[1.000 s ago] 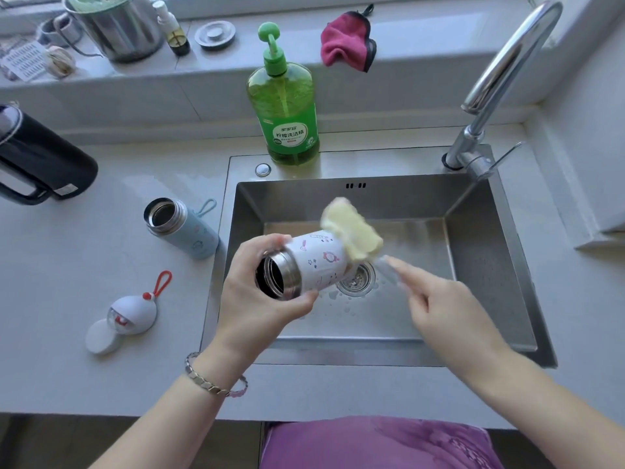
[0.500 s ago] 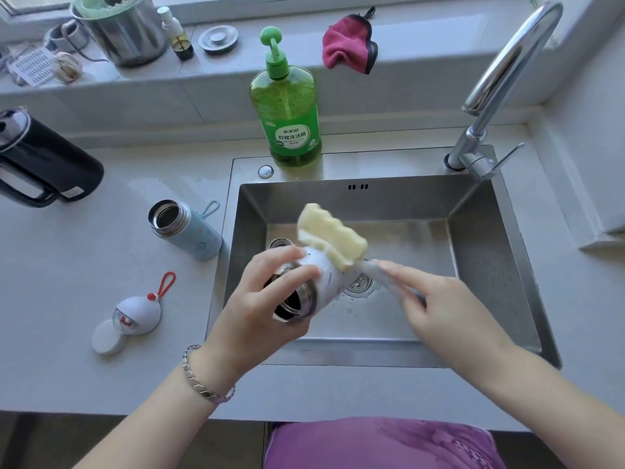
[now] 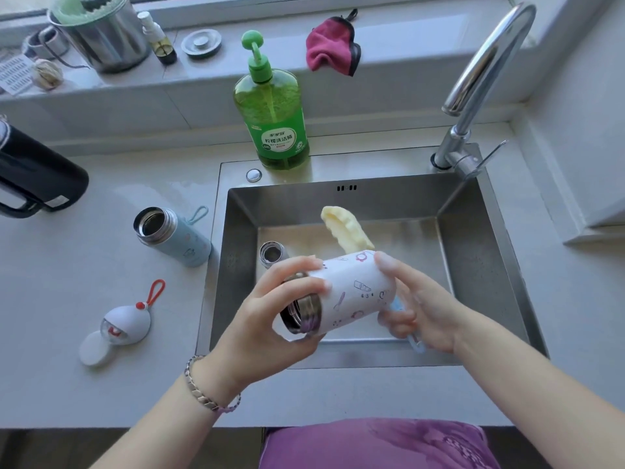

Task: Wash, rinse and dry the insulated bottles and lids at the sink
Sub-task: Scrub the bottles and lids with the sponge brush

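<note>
My left hand [image 3: 270, 319] grips the steel neck of a white patterned insulated bottle [image 3: 348, 292], held on its side over the sink [image 3: 490, 265] with its mouth toward me. My right hand [image 3: 419, 306] holds the pale blue handle of a yellow sponge brush [image 3: 345, 228] and touches the bottle's base; the sponge head sticks up behind the bottle. A light blue bottle [image 3: 176, 236] lies open on the counter. A white lid with a red loop [image 3: 126, 321] rests beside a round white cap [image 3: 96, 348]. A small steel part [image 3: 272, 253] stands in the sink.
A green dish soap pump bottle [image 3: 274, 113] stands on the sink's back rim. The chrome faucet [image 3: 480, 72] arches at back right. A pink cloth [image 3: 333, 45], steel pot [image 3: 101, 35] and small items line the ledge. A black jug [image 3: 37, 174] lies far left.
The bottle has turned so its mouth faces me more. My right hand moved in against the bottle's base, and the sponge head swung from the bottle's top to behind it.
</note>
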Demonstrator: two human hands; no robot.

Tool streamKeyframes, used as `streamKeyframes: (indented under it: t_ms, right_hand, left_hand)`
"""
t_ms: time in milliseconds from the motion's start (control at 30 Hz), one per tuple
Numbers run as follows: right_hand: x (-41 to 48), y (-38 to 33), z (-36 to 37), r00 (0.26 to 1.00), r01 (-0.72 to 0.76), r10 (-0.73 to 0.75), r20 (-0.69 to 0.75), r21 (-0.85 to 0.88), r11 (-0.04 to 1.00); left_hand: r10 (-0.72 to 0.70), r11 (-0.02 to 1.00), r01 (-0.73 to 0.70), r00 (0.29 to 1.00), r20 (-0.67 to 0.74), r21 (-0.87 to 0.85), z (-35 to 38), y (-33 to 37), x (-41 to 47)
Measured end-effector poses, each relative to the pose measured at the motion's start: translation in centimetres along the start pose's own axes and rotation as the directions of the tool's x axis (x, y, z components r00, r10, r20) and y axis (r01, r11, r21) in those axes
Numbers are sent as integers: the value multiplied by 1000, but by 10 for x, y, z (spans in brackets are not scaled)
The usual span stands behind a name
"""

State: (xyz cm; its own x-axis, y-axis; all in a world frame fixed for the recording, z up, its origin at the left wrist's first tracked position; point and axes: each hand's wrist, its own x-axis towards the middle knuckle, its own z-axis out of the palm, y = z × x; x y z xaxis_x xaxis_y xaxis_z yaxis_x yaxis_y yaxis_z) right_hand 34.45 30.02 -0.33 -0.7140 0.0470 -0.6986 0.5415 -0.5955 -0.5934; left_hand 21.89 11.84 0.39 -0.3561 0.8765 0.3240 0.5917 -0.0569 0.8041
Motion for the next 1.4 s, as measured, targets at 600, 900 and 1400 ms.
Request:
streamKeyframes:
  t_ms: [600,900,1400]
  right_hand:
    - [1,11,-6,998,2,-5,-63,-45,999]
    - [8,28,0,965,232,-248,-82,-165,959]
    - [-35,41,22,680,371,-711,176,-920,126]
  left_hand:
    - [-297,879,363,924,242,-308,1,3,-3]
    - [-787,28,803,385,482,-596,6,17,3]
    - [-816,556,632,537,-212,-540,15,20,4]
